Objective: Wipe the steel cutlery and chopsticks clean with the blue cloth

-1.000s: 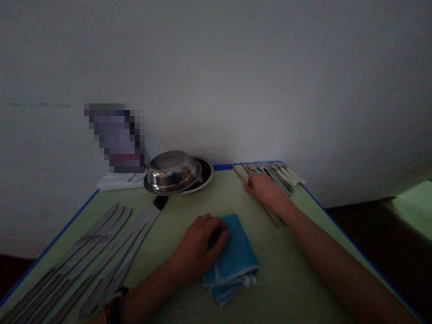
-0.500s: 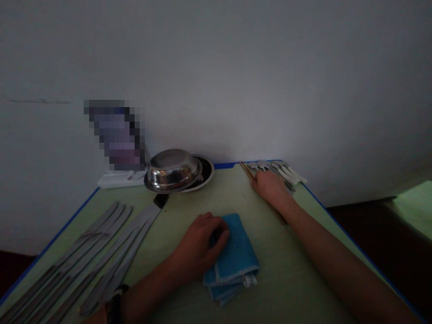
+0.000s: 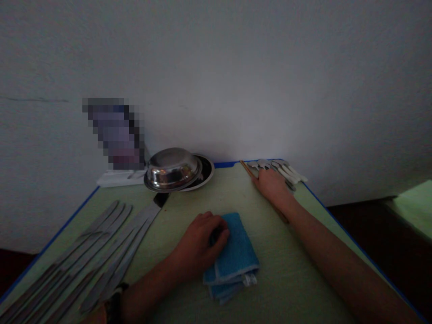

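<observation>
My left hand (image 3: 207,240) rests on the left edge of a folded blue cloth (image 3: 239,247). Its fingers curl in, and the thumb bends round to the index finger with a dark gap between. At the far right, my right hand (image 3: 273,186) is closed over a pair of brown chopsticks (image 3: 249,170). Their far ends stick out past the thumb, and their near ends come out beneath the wrist. The fingertips are hidden behind the hand. Beyond its fingers lie metal spoons and forks (image 3: 265,164), and beside them several white-handled utensils (image 3: 297,173).
An upturned steel bowl (image 3: 173,168) leans over a dark-centred plate (image 3: 205,171) at the back. Several long knives (image 3: 111,245) lie on the left. A blurred-out upright object (image 3: 118,135) stands on a white base (image 3: 118,178) against the wall. Blue trim (image 3: 224,165) edges the green table.
The chopsticks' far ends have drawn closer together, and my right hand has shifted slightly right. My left hand and the cloth stay in place.
</observation>
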Demonstrator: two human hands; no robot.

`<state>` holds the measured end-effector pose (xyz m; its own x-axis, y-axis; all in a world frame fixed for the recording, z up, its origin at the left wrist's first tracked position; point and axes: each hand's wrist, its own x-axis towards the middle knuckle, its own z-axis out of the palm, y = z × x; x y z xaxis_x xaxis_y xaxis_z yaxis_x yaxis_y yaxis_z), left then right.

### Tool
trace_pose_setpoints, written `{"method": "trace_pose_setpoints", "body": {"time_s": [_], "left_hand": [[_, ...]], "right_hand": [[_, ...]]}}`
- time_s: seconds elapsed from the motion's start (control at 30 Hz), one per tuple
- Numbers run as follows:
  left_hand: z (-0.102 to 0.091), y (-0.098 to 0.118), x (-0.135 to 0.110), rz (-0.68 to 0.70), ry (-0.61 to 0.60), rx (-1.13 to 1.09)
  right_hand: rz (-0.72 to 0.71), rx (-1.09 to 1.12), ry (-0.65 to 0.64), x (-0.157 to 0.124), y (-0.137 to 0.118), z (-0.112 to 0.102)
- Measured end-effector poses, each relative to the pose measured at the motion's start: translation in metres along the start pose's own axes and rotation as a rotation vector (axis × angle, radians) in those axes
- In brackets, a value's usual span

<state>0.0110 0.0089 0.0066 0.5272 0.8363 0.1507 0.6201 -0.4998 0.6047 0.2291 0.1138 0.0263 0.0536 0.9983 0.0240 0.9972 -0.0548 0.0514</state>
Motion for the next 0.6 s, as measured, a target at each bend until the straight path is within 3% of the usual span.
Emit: {"method": "trace_pose_setpoints", "body": {"time_s": [0.4, 0.6], "left_hand": [[0.0005, -0.0023, -0.0009, -0.002, -0.001, -0.004], [-0.0016, 0.0019, 0.0, 0.004, -0.008, 0.019]], "right_hand": [[0.022, 0.003, -0.007, -0.0019, -0.0003, -0.0021], [0.02, 0.029, 0.053, -0.0043, -0.0014, -0.0023]]}}
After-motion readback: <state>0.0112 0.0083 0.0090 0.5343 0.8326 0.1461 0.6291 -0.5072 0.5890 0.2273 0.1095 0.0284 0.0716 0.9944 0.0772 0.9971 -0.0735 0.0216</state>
